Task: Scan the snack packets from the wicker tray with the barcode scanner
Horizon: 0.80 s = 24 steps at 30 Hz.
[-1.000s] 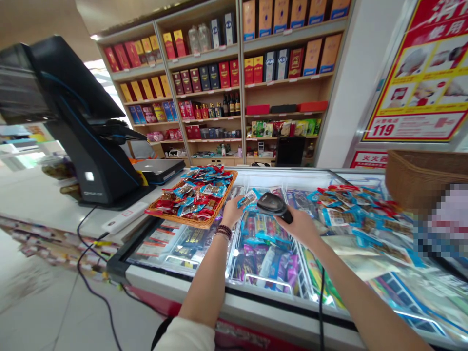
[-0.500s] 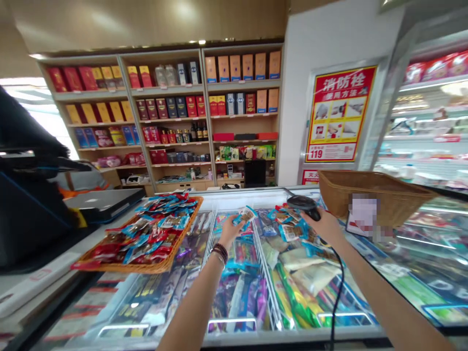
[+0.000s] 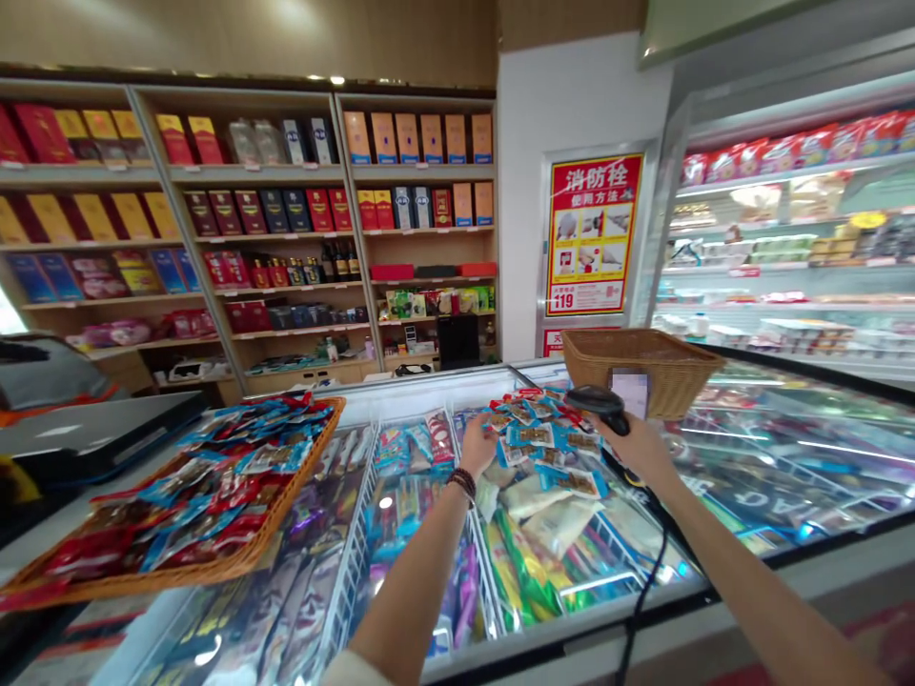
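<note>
My right hand (image 3: 640, 453) is closed round a black corded barcode scanner (image 3: 601, 404), its head pointing left over a heap of small blue and red snack packets (image 3: 533, 435). At the left edge of this heap is my left hand (image 3: 478, 443), with a beaded bracelet on the wrist. Its fingertips are among the packets and partly hidden, so whether they grip one does not show. The heap lies on the glass top of a chest freezer (image 3: 400, 386). On the left, an orange wicker tray (image 3: 315, 476) holds many similar packets.
A brown wicker basket (image 3: 664, 381) with a blurred card on its front stands behind my right hand. The scanner's cord (image 3: 636, 610) hangs down in front of the freezer. Left of the tray sits a dark flat device (image 3: 107, 429). Shelves of boxed goods (image 3: 343, 238) line the back wall.
My left hand has moved right, from over the middle of the freezer, where it held up a blue packet, to the heap. The view has turned right. The scanner stays in my right hand.
</note>
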Each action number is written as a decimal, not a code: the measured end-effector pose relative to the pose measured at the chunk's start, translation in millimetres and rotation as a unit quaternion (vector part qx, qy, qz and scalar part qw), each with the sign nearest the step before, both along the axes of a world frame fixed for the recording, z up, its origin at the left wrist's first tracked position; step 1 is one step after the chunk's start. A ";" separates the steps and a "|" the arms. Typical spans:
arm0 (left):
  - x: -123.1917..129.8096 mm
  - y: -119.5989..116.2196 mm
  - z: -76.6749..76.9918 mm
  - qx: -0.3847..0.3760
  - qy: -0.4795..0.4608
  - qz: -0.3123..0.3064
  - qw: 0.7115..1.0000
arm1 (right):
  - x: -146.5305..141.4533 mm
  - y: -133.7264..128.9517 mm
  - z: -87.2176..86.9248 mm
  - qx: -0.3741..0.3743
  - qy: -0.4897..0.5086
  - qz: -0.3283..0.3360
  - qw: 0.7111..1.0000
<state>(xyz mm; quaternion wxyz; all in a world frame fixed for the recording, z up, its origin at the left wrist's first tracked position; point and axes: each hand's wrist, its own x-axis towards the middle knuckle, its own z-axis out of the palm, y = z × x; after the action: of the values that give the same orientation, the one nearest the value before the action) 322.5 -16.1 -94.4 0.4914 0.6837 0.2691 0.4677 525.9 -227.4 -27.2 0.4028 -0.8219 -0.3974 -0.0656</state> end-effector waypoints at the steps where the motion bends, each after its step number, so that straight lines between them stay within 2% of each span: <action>1: -11.0 3.5 -0.9 0.022 0.019 0.031 0.999 | -3.2 4.0 0.3 0.004 0.001 0.004 1.000; 5: -80.9 19.3 5.6 0.099 0.085 0.126 0.983 | -31.6 36.5 6.3 0.030 0.019 0.044 0.998; 9: -174.9 27.6 27.7 0.189 0.129 0.220 0.948 | -86.1 85.6 11.3 0.071 0.072 0.139 0.985; 13: -271.4 26.5 55.9 0.258 0.205 0.368 0.870 | -155.2 130.5 8.0 0.103 0.134 0.240 0.956; 15: -314.7 24.6 65.1 0.250 0.255 0.441 0.823 | -188.6 146.0 3.7 0.115 0.143 0.265 0.947; 17: -350.4 23.4 68.7 0.231 0.301 0.482 0.790 | -218.4 155.9 -1.9 0.118 0.142 0.286 0.940; 20: -383.4 26.2 65.9 0.219 0.361 0.469 0.776 | -253.4 161.3 -12.9 0.104 0.141 0.319 0.932; 24: -389.1 40.3 60.7 0.183 0.409 0.422 0.788 | -280.3 159.0 -28.9 0.073 0.138 0.337 0.928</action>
<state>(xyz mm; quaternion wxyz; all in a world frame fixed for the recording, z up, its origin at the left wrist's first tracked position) -66.6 24.2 -33.7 -0.0457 0.7066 0.6158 0.3456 245.6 -68.3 -56.1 0.5113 -0.6085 -0.5855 0.1593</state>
